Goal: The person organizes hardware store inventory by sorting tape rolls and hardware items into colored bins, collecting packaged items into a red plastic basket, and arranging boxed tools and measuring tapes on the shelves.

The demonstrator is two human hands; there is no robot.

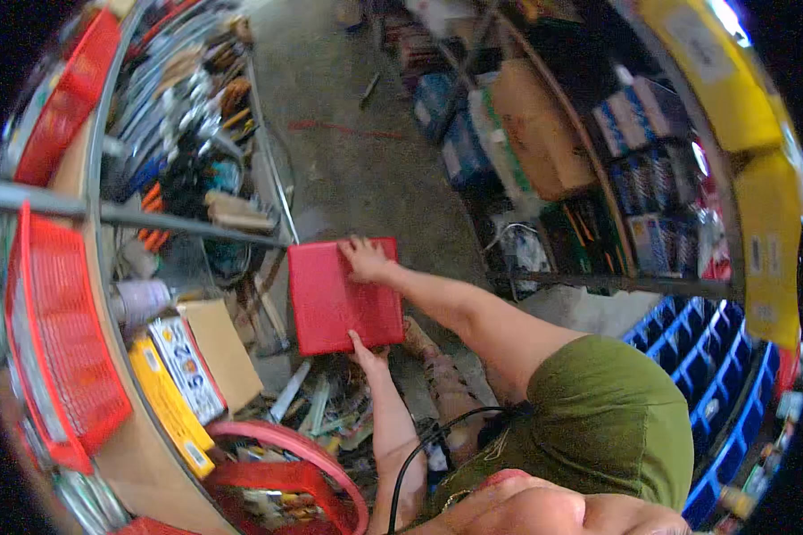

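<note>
A flat, red rectangular case or box (pixel 330 308) is held out in front of me above the floor; its exact kind does not show. My left hand (pixel 366 354) grips its near edge, thumb on top and the other fingers hidden beneath. Across the upper right part of its face lies my right hand (pixel 366 259), fingers spread and flat on the surface.
Shelving on the left bears red plastic baskets (pixel 58 339), a yellow-and-white box (pixel 183 370) and many tools (pixel 183 107). A pink ring (pixel 348 473) is near my left arm. On the right are shelves with a cardboard box (pixel 540 129) and blue bins (pixel 705 392).
</note>
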